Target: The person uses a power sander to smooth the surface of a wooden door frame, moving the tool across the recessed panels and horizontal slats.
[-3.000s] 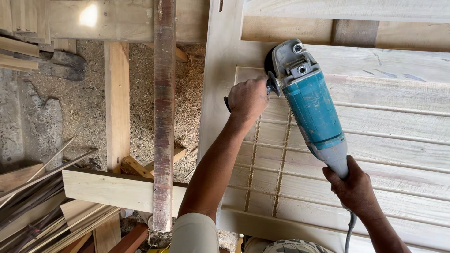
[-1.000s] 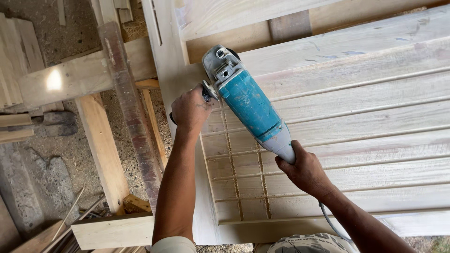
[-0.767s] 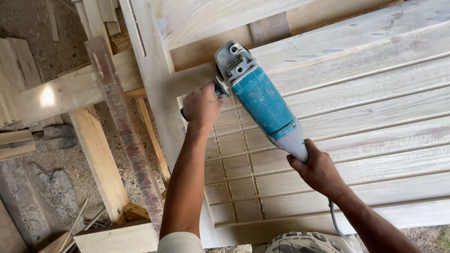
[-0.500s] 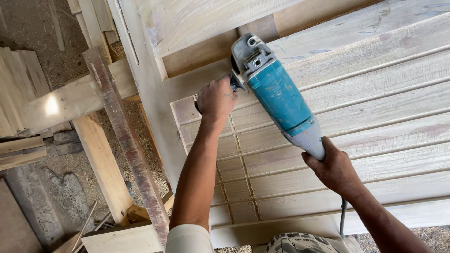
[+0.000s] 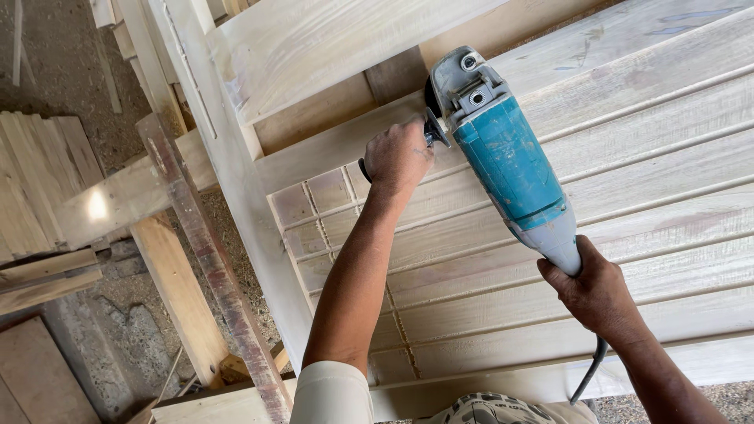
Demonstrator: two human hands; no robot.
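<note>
Angle grinder (image 5: 506,153) shifted toward 1 o'clock along grooved wooden panel (image 5: 644,180) since earlier frame. Left hand (image 5: 398,157) fingers wrapped around side handle at 9 o'clock of head; right hand (image 5: 595,290) fingers clenched on rear grip. Judgement: keep disc level, pressure even, cord (image 5: 585,377) trailing behind.

The angle grinder (image 5: 506,157) has travelled along the slatted wooden panel (image 5: 628,180) — away from the panel's left frame edge, where its head sat three seconds ago, and further toward the far rail. The left hand (image 5: 398,157) on the side handle and the right hand (image 5: 594,290) on the rear grip have gone with it. Behind the tool, more of the cross-cut grooves (image 5: 318,212) now lie uncovered near the left frame — earlier the left forearm and the grinder's body hid that corner. The grinder's body has also tilted, its head leaning more to the left than before.
</note>
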